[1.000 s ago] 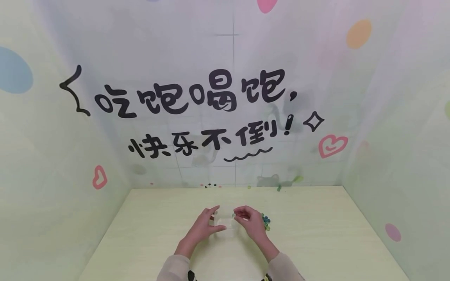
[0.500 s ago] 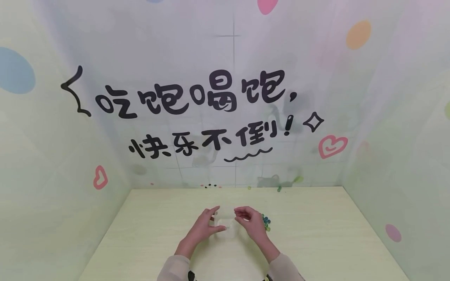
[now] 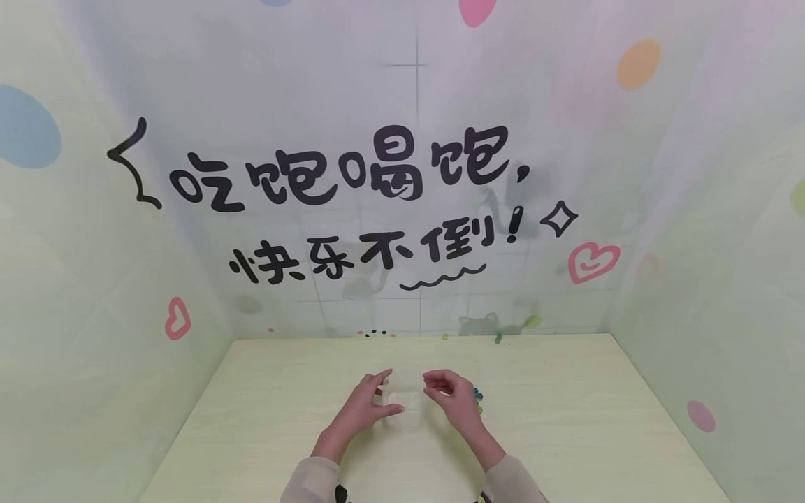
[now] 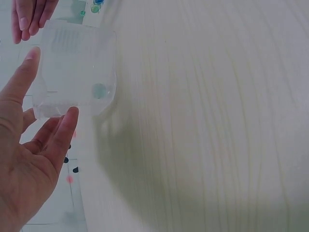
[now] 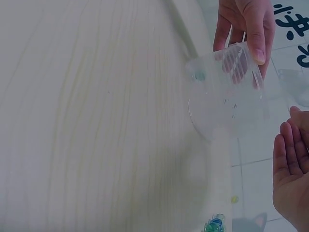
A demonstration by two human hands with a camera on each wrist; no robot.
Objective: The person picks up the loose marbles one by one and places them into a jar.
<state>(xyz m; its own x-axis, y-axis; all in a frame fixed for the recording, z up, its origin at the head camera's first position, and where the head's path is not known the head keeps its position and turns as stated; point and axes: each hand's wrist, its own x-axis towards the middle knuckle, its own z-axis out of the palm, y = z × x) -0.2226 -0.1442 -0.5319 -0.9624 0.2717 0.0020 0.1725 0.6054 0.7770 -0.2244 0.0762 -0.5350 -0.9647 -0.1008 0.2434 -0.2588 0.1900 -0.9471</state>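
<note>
A clear plastic container (image 3: pixel 404 418) stands at the middle of the table, its mouth upward. My left hand (image 3: pixel 363 406) grips its left side, thumb at the near side and fingers at the far side. Through the wall, one greenish glass marble (image 4: pixel 99 91) shows at the bottom in the left wrist view, and the same marble (image 5: pixel 199 75) appears in the right wrist view. My right hand (image 3: pixel 454 397) hovers just right of the container's rim, apart from it. Its fingers (image 5: pixel 289 150) are fairly straight with the thumb close to the index finger, and nothing shows between them.
Several blue and green marbles (image 3: pixel 479 398) lie in a small cluster on the pale wooden table (image 3: pixel 566 419), partly behind my right hand. A printed backdrop (image 3: pixel 402 91) with black writing encloses the table at the back and sides.
A second ago my right fingertips pinched a marble above the container; they have let it go, and it now lies inside. The right hand has drifted slightly right; the left hand stays put.
</note>
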